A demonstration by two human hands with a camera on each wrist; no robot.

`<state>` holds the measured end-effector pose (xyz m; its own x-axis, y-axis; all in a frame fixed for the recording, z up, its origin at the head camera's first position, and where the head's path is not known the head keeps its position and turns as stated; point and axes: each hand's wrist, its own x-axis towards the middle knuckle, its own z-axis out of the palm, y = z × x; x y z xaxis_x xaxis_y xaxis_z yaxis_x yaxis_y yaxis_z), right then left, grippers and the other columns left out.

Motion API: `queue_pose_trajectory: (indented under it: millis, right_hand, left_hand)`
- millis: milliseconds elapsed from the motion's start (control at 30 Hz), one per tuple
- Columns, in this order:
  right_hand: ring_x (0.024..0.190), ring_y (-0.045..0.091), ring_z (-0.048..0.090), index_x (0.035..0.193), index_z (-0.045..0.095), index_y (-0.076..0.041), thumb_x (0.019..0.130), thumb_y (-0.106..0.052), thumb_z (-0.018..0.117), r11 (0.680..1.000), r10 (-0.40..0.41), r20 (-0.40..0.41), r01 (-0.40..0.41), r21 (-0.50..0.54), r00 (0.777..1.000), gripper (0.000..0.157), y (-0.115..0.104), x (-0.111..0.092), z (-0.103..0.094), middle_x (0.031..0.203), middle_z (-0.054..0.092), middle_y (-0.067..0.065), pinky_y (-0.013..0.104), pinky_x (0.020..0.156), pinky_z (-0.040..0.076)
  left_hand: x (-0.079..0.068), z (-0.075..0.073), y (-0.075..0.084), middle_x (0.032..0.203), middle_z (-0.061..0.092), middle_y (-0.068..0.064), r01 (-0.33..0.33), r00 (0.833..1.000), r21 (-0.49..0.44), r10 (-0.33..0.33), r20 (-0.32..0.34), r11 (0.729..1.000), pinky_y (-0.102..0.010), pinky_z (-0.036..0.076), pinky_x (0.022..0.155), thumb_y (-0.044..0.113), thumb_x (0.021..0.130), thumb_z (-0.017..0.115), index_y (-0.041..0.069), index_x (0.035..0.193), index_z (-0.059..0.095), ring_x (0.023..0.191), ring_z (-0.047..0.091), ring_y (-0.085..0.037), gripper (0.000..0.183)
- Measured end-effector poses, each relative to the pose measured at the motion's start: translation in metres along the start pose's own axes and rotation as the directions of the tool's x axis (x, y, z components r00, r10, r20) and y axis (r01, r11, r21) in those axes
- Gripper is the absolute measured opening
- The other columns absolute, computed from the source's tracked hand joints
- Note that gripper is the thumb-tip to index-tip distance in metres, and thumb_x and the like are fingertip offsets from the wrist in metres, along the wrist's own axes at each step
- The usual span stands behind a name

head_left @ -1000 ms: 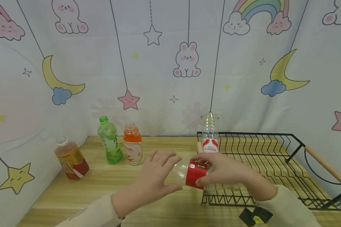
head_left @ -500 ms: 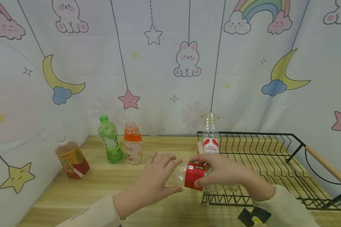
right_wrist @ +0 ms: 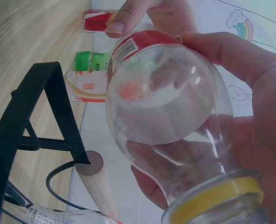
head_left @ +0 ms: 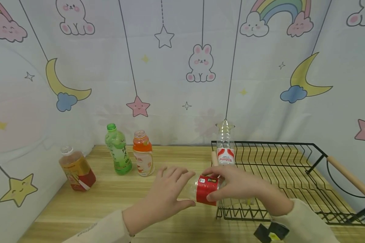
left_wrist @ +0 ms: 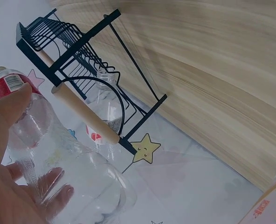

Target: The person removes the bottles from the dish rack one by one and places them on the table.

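- The clear bottle with a red label (head_left: 207, 190) lies on its side between two hands, by the rack's 9 o'clock end. Its bottom points to about 9 o'clock. Its neck, with a yellow ring (right_wrist: 217, 199), points to about 3.
- The right hand (head_left: 238, 183), at 3 o'clock from that bottle, grips it by the label, thumb on the near side.
- The left hand (head_left: 167, 191), at 9 o'clock, has its fingers and thumb spread around the bottom end. I cannot tell if it is pinching.
- At 3 o'clock is a black wire rack (head_left: 270, 143) with wooden handles (head_left: 349, 176).
- At 1 o'clock, a tall see-through bottle (head_left: 225, 155) stands at the rack's end.
- On the wooden table (head_left: 88, 209), an orange bottle (head_left: 143, 155) and a green bottle (head_left: 119, 153) stand at about 10 o'clock. A red and yellow bottle (head_left: 77, 171) is at 9.
- At 12 o'clock hangs a cloth (head_left: 164, 77) with stars, moons and bunnies.
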<state>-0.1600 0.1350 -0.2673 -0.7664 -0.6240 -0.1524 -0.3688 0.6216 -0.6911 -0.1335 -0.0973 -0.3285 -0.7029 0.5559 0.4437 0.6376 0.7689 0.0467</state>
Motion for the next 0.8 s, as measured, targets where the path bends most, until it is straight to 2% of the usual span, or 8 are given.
queue_pose_trajectory:
  millis: [200,467,800]
  right_hand:
    - [0.099,0.02,0.058,0.13,0.055,-0.01,0.077,-0.028,0.077,1.0,-0.015,0.007,0.015,-0.005,1.0,0.06,-0.0009,-0.0002,0.0002,0.114,0.062,0.003,0.037,0.077,0.052]
    - [0.093,0.019,0.058,0.129,0.055,-0.011,0.078,-0.031,0.077,1.0,-0.027,0.004,0.027,-0.012,1.0,0.059,-0.0017,0.0015,0.0,0.109,0.062,0.002,0.036,0.074,0.052]
    - [0.092,0.017,0.058,0.13,0.056,-0.013,0.077,-0.033,0.079,0.999,-0.016,-0.016,0.015,-0.042,1.0,0.061,-0.0033,0.0037,0.0001,0.107,0.063,0.001,0.034,0.072,0.052]
  left_hand:
    - [-0.0016,0.0013,-0.0002,0.119,0.059,-0.003,0.01,1.0,-0.016,-0.01,0.005,1.0,-0.058,0.035,0.098,0.053,0.074,0.078,0.016,0.131,0.053,0.114,0.051,-0.021,0.073]
    - [-0.0041,0.0023,-0.002,0.118,0.058,-0.003,0.022,1.0,-0.045,-0.023,-0.021,0.999,-0.058,0.034,0.096,0.05,0.073,0.079,0.015,0.13,0.052,0.112,0.051,-0.022,0.072]
    - [-0.0049,0.001,-0.0044,0.118,0.058,-0.003,0.033,0.999,-0.039,-0.034,-0.029,0.999,-0.059,0.035,0.096,0.048,0.074,0.079,0.015,0.131,0.053,0.112,0.051,-0.022,0.071]
